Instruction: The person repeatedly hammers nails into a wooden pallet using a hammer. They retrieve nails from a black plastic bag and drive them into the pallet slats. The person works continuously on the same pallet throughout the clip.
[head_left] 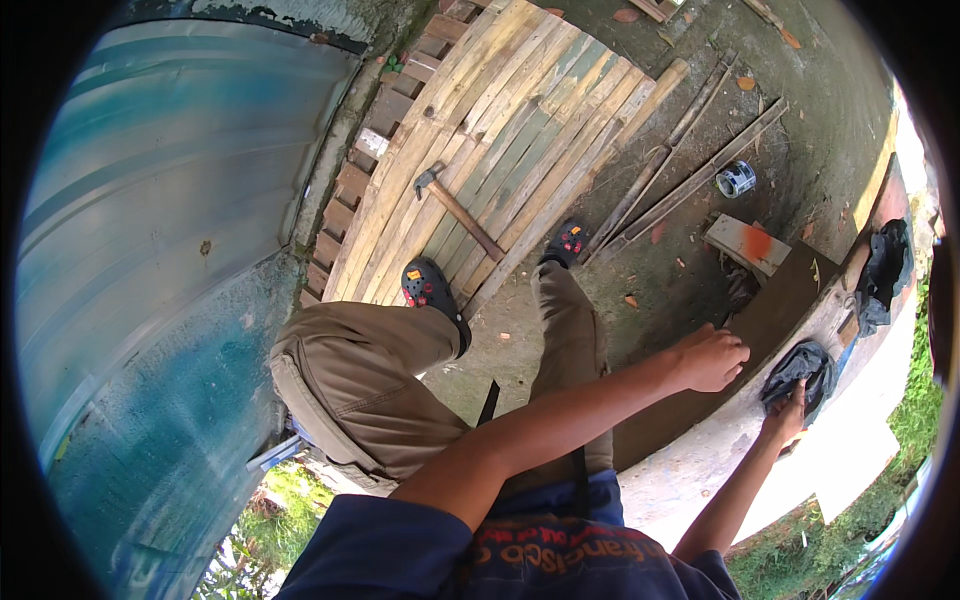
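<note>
I see left hand (712, 357) fisted empty at 3 o'clock by low wall (700, 440), right hand (790, 412) gripping dark cloth (800, 372), hammer (458, 210) on planks (520, 120) at 12

Rough, weathered wood is seen in the slatted pallet (500, 140), on which a wooden-handled, metal-headed hammer (455, 208) is laid. Corrugated sheet metal (170, 200), dull and stained blue-green, is shown alongside. Crumpled dark cloth (800, 372) is pressed by the right hand (790, 415) on matt, gritty concrete ledge (700, 450).
</note>
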